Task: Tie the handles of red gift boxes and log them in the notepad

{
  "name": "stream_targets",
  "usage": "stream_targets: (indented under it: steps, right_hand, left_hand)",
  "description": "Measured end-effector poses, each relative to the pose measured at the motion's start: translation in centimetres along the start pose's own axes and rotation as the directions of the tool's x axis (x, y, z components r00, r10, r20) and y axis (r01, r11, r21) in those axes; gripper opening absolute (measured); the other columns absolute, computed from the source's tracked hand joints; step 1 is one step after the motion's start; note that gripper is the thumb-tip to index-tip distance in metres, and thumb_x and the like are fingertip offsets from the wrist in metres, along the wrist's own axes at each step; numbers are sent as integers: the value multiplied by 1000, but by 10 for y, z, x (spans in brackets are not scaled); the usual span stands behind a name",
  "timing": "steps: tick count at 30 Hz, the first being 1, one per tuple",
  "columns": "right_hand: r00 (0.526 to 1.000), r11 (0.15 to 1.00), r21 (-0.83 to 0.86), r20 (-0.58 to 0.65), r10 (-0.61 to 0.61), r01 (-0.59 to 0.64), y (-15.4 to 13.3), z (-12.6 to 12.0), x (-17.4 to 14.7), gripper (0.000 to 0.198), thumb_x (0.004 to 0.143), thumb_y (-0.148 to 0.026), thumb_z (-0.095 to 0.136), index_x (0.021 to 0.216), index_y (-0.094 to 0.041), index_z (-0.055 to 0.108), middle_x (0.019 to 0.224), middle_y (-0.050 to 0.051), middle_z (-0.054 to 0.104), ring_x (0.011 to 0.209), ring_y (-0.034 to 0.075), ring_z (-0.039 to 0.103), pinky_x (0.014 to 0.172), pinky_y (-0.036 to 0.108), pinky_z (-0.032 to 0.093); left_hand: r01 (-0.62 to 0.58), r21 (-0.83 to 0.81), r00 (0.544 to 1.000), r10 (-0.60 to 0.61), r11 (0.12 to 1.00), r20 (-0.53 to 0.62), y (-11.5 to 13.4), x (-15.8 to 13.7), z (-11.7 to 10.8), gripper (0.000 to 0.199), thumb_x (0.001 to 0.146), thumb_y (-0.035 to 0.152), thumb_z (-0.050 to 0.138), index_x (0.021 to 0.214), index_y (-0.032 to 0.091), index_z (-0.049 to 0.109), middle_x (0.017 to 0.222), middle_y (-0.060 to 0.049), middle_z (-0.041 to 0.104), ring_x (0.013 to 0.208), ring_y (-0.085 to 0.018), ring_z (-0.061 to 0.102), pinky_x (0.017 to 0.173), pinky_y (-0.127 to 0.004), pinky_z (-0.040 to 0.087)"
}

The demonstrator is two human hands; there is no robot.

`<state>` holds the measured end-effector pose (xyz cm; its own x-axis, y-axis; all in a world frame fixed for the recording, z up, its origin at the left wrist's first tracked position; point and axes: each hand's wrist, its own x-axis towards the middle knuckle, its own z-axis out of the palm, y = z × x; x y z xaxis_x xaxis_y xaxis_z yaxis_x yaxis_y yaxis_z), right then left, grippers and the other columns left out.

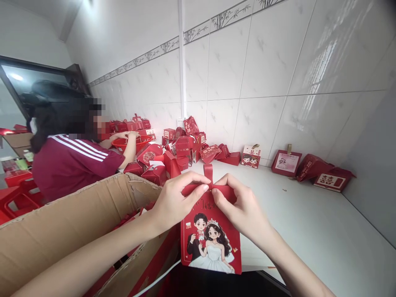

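Observation:
A red gift box (213, 243) printed with a cartoon bride and groom stands upright in front of me at the table's near edge. A red ribbon (208, 171) rises in a loop from its top. My left hand (181, 196) pinches the ribbon between thumb and forefinger on the left of the loop. On the other side my right hand (241, 202) pinches it too, close to the left fingertips. My fingers cover part of the box's top and its gold lettering.
Left of the box stands an open cardboard carton (77, 222) with red boxes inside. A heap of red gift boxes (182, 146) lies along the tiled wall. More boxes (286, 162) stand at the right on the white table (297, 214). A co-worker (74, 161) sits at the left, hands at a red basket (133, 142).

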<state>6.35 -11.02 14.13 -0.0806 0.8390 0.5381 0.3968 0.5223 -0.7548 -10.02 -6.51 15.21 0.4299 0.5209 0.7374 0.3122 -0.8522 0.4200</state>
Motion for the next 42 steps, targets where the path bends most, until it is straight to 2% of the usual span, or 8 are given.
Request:
stream_targets:
  steps: [4,10,13,18,33,36,39,42]
  right_hand:
    - [1000,1000,-30,19,-7,8,-1,-3,1,13,87,-27,47,76,-20,47,55,-7,46,47,8,37,42,16,30]
    - [1000,998,-54,15,-24,25,-2,-3,-1,10,88,-28,47,81,-21,49,58,-6,46,48,8,37,43,16,30]
    - [999,1000,-6,36,-11,11,-2,-3,-3,10,88,-29,46,83,-21,49,59,-5,47,47,8,36,42,16,29]
    - [994,992,115,103,44,-56,-3,-4,-3,11,88,-28,46,81,-21,47,52,-7,40,41,7,30,36,15,24]
    - [996,990,121,75,57,-66,-5,-4,-4,8,81,-18,47,73,-19,44,50,-8,38,41,6,30,36,14,24]
    - [995,989,129,76,63,-72,-4,-4,-2,8,79,-18,48,72,-18,45,52,-7,40,42,6,31,37,14,26]
    - [988,976,165,81,129,-141,-4,-5,-1,10,82,-26,48,76,-18,48,53,-6,44,41,7,35,36,15,27]
    - [986,970,177,36,163,-167,-2,-9,1,15,83,-33,49,80,-18,52,58,-3,51,45,9,44,38,16,33]
  left_hand:
    - [-22,-49,998,25,999,53,1,1,0,14,86,16,48,94,20,59,88,1,61,85,-10,58,78,-21,45]
    - [-22,-91,998,28,996,58,3,3,-2,18,84,15,48,98,19,60,93,-2,61,89,-12,57,80,-24,46]
    - [-55,-107,996,62,993,62,5,2,-4,21,83,11,49,99,19,60,93,-2,61,89,-12,57,81,-23,45]
    - [-67,-96,995,74,993,69,7,1,-5,25,81,8,49,102,18,60,96,-2,61,90,-11,57,82,-22,46]
    - [-103,-98,993,107,990,40,6,-1,-2,29,79,8,50,105,17,60,97,-3,62,91,-12,58,84,-24,47]
    - [-64,-131,993,76,989,85,7,0,-4,31,79,7,47,105,17,60,97,-4,62,91,-13,58,84,-25,47]
    - [41,-196,986,-8,980,168,7,2,-7,36,81,11,46,114,21,56,107,-5,60,100,-16,56,89,-29,45]
    - [195,-348,972,-134,917,192,5,2,-8,58,82,19,50,136,30,30,124,-6,53,109,-21,54,90,-34,46]
